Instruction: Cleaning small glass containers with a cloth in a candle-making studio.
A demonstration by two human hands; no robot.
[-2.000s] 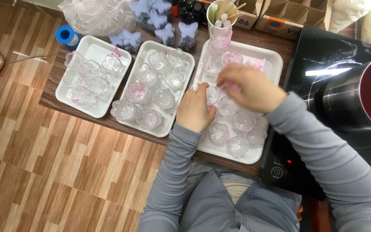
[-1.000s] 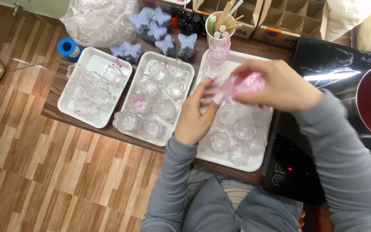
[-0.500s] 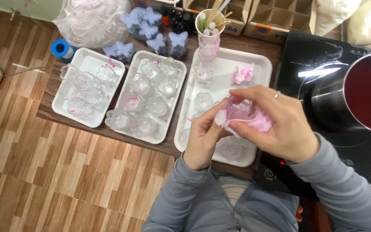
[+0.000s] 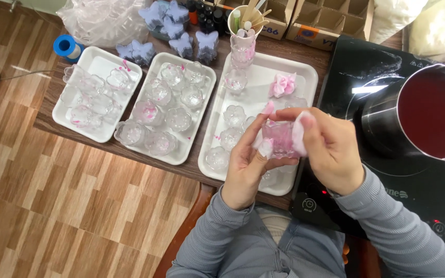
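1. In the head view, we see our left hand (image 4: pixel 248 164) cupping a small clear cup (image 4: pixel 279 138) tinted pink, its grip pinched around the cup's sides and underside. The cup is lifted off the tabletop (image 4: pixel 191 167) and sits above the near end of the right tray (image 4: pixel 305 77).

2. Our right hand (image 4: pixel 330 149) presses a white pad (image 4: pixel 298 135) against the cup's right side, its grip closed on that pad. Another bit of white shows at the cup's lower left; we cannot tell whether it is part of the same piece.

3. We judge the cup slippery: it is smooth, small, and held only by fingertips. A hard push from the pad could twist it out of our left hand and drop it among the clear cups on the tray below.

4. Just to the right stands a black hotplate (image 4: pixel 377 190) carrying a steel pot (image 4: pixel 423 118) of dark red liquid. Our right sleeve (image 4: pixel 387 221) lies across the hotplate's front; a careless elbow swing could nudge the pot or touch a warm surface.

5. The middle tray (image 4: pixel 207 123) and left tray (image 4: pixel 130 108) hold more clear cups, some streaked pink and packed close. We think a falling cup could knock several over.
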